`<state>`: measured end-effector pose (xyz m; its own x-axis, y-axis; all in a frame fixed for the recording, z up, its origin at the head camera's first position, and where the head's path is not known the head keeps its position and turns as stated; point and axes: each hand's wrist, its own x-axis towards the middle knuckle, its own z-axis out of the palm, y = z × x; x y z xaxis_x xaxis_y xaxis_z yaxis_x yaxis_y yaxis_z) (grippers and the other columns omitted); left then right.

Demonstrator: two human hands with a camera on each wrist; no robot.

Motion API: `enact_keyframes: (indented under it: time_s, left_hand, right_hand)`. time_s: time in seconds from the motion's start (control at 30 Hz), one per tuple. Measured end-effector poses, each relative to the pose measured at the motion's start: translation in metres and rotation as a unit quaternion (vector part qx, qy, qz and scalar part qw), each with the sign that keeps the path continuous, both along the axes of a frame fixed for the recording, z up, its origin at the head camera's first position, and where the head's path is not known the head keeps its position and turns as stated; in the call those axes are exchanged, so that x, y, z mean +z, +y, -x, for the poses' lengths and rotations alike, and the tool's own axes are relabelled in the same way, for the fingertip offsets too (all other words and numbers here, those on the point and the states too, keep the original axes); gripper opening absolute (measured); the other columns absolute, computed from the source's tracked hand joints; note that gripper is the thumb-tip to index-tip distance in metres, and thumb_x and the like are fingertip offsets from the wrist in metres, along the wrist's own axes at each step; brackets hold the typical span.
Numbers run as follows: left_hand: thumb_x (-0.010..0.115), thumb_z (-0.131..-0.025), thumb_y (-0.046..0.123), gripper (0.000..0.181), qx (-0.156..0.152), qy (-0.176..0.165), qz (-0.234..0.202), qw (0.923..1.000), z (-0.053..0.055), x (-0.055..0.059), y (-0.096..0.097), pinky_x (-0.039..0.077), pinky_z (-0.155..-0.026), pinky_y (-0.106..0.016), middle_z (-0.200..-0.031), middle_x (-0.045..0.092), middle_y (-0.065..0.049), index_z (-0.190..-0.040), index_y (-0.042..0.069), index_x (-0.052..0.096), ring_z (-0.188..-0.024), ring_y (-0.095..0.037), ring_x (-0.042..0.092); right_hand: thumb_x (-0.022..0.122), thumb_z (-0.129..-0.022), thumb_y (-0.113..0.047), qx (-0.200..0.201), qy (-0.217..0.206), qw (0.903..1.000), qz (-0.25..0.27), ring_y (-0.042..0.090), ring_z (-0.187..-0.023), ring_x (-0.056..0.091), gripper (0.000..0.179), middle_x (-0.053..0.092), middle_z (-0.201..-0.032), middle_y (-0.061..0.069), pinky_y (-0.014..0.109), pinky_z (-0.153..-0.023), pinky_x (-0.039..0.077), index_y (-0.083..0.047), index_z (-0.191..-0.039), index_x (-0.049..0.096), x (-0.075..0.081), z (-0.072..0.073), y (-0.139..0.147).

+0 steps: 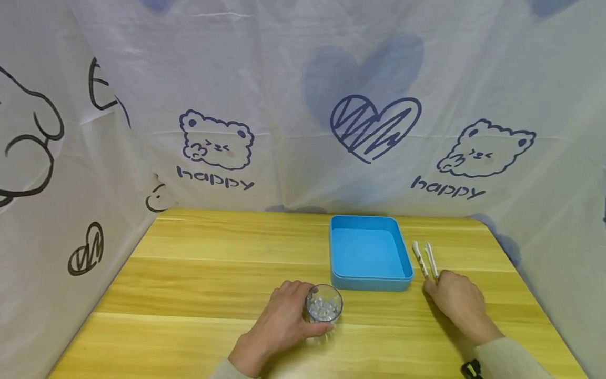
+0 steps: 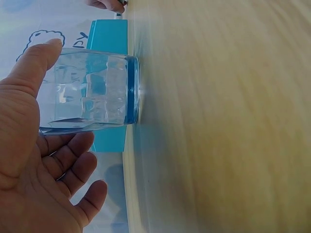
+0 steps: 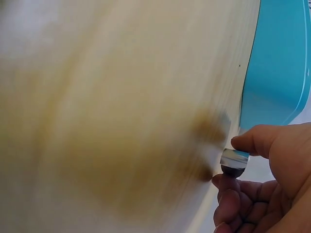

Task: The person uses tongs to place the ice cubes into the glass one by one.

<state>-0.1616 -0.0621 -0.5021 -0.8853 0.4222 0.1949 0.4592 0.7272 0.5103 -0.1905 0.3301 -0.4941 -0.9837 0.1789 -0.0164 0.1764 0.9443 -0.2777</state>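
Observation:
A clear drinking glass (image 1: 324,303) stands upright on the table, with several clear ice-like cubes (image 1: 323,309) inside. My left hand (image 1: 284,318) grips it from the left, thumb on the near side and fingers round the far side. In the left wrist view, the glass (image 2: 92,92) has a thick bluish base resting on the wood. To the right, my right hand (image 1: 458,297) pinches the closed end of a pair of tongs (image 1: 431,259) between thumb and fingers. Their white-tipped arms are spread and point away from me. The right wrist view shows the tongs' shiny metal bend (image 3: 234,161).
A square blue open box (image 1: 371,283) sits between the hands, beyond the glass and left of the tongs. The wood-patterned table (image 1: 199,284) ends at a printed white cloth (image 1: 284,105) hung behind it and at both sides.

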Motion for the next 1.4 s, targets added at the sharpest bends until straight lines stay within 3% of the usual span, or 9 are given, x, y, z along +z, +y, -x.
enact_keyframes:
  time_s: [0.67,1.13,1.4]
  left_hand:
    - [0.088,-0.076,0.061,0.077,0.002,-0.006,0.001,1.0000,0.000,0.001,0.000,0.048,-0.097,-0.043,-0.122,0.068,0.000,-0.132,0.014,0.065,-0.111,-0.017,0.057]
    - [0.088,-0.076,0.061,0.077,0.003,-0.005,-0.001,1.0000,0.000,0.001,-0.001,0.047,-0.100,-0.045,-0.123,0.068,-0.001,-0.132,0.013,0.065,-0.112,-0.018,0.057]
    - [0.088,-0.077,0.060,0.079,0.036,-0.025,-0.017,0.9989,0.004,-0.001,-0.020,0.045,-0.103,-0.049,-0.124,0.068,-0.002,-0.134,0.010,0.064,-0.114,-0.021,0.057]
  right_hand:
    - [0.060,-0.098,-0.037,0.012,-0.003,0.9999,0.001,0.025,-0.058,0.052,0.040,0.055,-0.064,0.008,0.041,-0.049,0.041,-0.006,-0.075,0.053,0.002,0.000,0.003]
    - [0.064,-0.098,-0.035,0.024,0.071,0.9969,-0.023,0.028,-0.060,0.054,0.041,0.057,-0.069,0.013,0.044,-0.050,0.043,0.002,-0.080,0.059,0.005,-0.003,0.003]
    - [0.067,-0.096,-0.029,0.045,0.136,0.9893,-0.025,0.035,-0.067,0.063,0.041,0.067,-0.079,0.021,0.054,-0.059,0.052,0.012,-0.096,0.068,0.003,-0.007,-0.002]
